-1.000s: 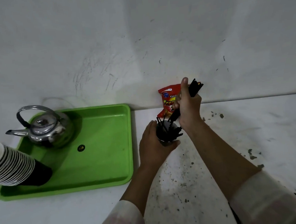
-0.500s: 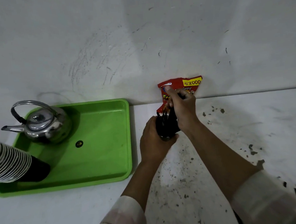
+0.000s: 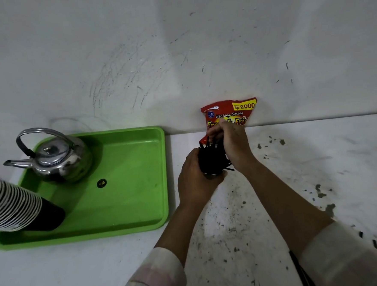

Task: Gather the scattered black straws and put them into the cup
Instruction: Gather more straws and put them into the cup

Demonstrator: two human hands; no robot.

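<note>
The cup [image 3: 210, 175] stands on the white counter just right of the green tray; only a sliver of it shows under my fingers. My left hand [image 3: 193, 180] wraps around it from the left. A dense bundle of black straws [image 3: 212, 158] sticks up out of the cup, ends fanned out. My right hand [image 3: 232, 143] is over the top of the bundle with its fingers curled around the straws' upper ends. A few more black straws [image 3: 302, 273] show at the bottom edge beside my right sleeve.
A green tray [image 3: 134, 213] lies on the left, holding a steel kettle [image 3: 54, 156] and a tilted stack of paper cups [image 3: 11, 206]. A red snack packet [image 3: 230, 114] leans on the wall right behind my hands. The counter is speckled with dark chips.
My right hand has come down from above the cup, pushing the raised straws into it. The left hand has kept its hold on the cup. The snack packet is uncovered.
</note>
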